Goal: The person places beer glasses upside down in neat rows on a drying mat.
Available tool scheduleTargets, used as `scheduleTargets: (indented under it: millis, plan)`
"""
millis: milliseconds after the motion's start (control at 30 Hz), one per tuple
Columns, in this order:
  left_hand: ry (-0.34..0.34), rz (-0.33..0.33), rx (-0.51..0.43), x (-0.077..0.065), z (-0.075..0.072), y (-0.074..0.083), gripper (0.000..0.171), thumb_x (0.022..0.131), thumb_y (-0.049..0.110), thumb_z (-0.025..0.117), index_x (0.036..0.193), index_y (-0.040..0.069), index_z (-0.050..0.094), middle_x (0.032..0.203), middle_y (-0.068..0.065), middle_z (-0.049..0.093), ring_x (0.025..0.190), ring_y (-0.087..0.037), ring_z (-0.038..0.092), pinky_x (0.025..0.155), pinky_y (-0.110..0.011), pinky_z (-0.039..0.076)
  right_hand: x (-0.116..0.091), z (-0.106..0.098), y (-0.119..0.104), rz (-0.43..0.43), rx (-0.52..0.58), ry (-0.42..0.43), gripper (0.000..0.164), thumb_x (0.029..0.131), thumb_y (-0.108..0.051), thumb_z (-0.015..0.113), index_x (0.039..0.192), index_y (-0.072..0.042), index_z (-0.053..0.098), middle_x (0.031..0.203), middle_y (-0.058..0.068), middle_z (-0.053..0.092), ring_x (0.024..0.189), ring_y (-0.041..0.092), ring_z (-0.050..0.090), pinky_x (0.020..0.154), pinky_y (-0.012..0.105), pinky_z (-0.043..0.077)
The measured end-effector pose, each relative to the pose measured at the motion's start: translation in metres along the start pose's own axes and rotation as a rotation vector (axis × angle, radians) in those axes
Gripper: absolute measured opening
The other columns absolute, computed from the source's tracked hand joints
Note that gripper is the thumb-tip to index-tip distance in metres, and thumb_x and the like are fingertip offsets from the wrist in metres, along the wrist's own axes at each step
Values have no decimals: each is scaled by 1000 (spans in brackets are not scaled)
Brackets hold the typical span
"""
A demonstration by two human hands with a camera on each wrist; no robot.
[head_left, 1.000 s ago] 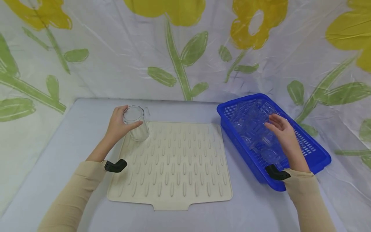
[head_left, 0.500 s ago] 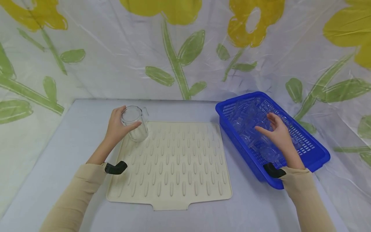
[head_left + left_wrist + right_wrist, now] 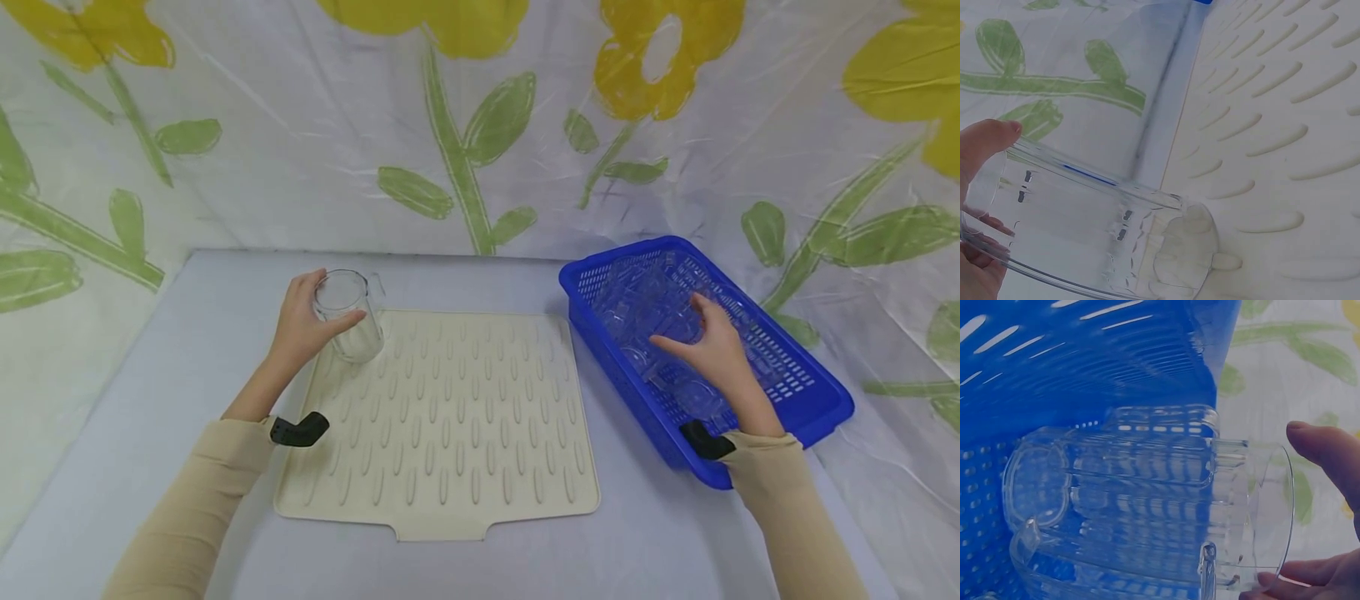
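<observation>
My left hand [image 3: 303,321] grips a clear glass mug [image 3: 358,340] near its rim, thumb on the near side. That mug stands upright on the far left corner of a cream ridged drying mat [image 3: 442,521], its handle pointing away to the right. In the left wrist view its base [image 3: 1188,250] meets the mat. At the right my right hand [image 3: 716,354] reaches over the blue basket with thumb and fingers spread apart. Its fingertips are right at the rim of another clear glass mug [image 3: 1147,506] in the right wrist view; the thumb [image 3: 1322,447] is apart from it.
The blue plastic basket [image 3: 611,362] with slotted walls sits slanted right of the mat. Several clear glass mugs [image 3: 637,304] lie inside, overlapping one another. A white sheet [image 3: 300,167] with painted flowers hangs behind the white table [image 3: 127,417].
My right hand has moved left and lower over the basket, its thumb spreading away from the fingers. The left hand and its mug have stayed in place.
</observation>
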State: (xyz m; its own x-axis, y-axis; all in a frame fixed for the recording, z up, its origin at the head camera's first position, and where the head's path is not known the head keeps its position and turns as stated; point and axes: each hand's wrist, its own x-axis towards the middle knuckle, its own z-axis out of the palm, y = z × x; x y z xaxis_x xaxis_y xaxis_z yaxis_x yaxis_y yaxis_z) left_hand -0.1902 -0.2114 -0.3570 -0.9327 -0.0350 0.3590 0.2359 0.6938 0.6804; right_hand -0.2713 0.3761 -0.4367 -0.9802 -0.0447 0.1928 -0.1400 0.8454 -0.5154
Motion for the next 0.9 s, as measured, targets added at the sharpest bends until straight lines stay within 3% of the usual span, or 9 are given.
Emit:
scheduleTargets:
  millis: [100,400,667,900]
  plan:
    - [-5,0,8,1,-1,1,79,59,36,65,120,1,29,115,-13,29,103,-25,27,80,-41,25,-3,-4,-9,-2,-33,-10,93,53,-54,60,124,-31,4,126,-3,15,111,23,18,74,51,25]
    - [1,-6,0,0,-1,2,77,59,34,66,119,0,30,115,-12,29,104,-24,27,80,-41,25,-23,-34,-73,19,-16,-103,95,57,-54,57,127,-18,4,126,10,18,110,30,18,73,53,24]
    - [5,-9,-5,-1,1,0,78,59,34,66,120,2,29,115,-12,29,102,-24,28,80,-41,26,-27,-41,-90,6,-9,-117,94,60,-50,58,128,-13,4,125,15,18,110,33,17,74,54,23]
    - [5,-5,-9,1,0,-1,79,59,35,66,120,3,29,115,-11,30,102,-23,29,79,-40,26,-31,-43,-106,9,-22,-108,96,59,-50,59,127,-9,5,123,19,18,104,36,26,77,52,21]
